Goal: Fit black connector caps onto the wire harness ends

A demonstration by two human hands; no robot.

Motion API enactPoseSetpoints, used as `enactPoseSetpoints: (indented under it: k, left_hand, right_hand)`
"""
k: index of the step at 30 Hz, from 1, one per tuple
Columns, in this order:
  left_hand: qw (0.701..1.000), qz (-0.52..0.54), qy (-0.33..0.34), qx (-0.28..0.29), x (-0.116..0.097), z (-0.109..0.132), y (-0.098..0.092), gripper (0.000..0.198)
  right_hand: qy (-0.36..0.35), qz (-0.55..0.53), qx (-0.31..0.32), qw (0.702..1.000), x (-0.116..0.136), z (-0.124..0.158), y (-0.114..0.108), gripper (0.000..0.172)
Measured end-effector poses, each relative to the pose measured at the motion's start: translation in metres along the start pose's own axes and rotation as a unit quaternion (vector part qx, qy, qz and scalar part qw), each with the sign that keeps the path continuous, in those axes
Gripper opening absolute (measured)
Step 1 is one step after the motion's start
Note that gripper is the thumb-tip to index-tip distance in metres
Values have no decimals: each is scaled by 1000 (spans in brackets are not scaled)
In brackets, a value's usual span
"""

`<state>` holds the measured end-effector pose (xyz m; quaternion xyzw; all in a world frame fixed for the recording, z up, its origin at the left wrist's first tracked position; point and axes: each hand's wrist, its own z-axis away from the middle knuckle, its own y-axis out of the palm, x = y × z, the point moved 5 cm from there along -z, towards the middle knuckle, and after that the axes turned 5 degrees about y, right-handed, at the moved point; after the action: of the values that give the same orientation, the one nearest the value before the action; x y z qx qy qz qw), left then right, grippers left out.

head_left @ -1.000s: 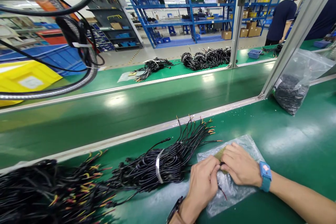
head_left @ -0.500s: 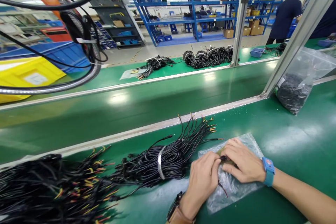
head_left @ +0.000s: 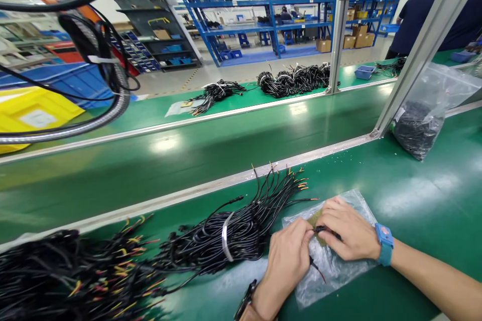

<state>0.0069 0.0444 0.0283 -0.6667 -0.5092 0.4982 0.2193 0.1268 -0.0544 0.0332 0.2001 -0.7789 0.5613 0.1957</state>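
Observation:
My left hand (head_left: 289, 261) pinches one end of a short black cable (head_left: 323, 229) between thumb and fingers. Its thin tail (head_left: 318, 268), tipped with a dark red wire, sticks out below that hand. Bent over the other end, my right hand (head_left: 348, 229) has thumb and fingers closed on the cable. Both hands rest over a clear plastic bag (head_left: 335, 281) lying flat on the green bench. An olive-yellow piece (head_left: 313, 219) shows between the hands, partly covered by them. Left of my hands lies a bundle of black cables (head_left: 244, 235) with a white tie.
A loose heap of black cables (head_left: 56, 271) with bare coloured ends fills the lower left. A bag of dark parts (head_left: 416, 128) stands by the metal post (head_left: 410, 55). Tied cable bundles (head_left: 293, 80) lie across the belt (head_left: 226, 135). A person (head_left: 416, 22) is behind the post.
My hands have shifted slightly, and more of the black cable shows between and under the right fingers. The whole view has moved a little, so the surroundings sit further left.

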Motion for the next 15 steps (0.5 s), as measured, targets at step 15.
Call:
enactPoseSetpoints:
  k: [15]
  left_hand:
    - [999, -42, 1, 1, -7, 4, 10, 23]
  right_hand:
    - [20, -11, 34, 999, -1, 4, 17, 15]
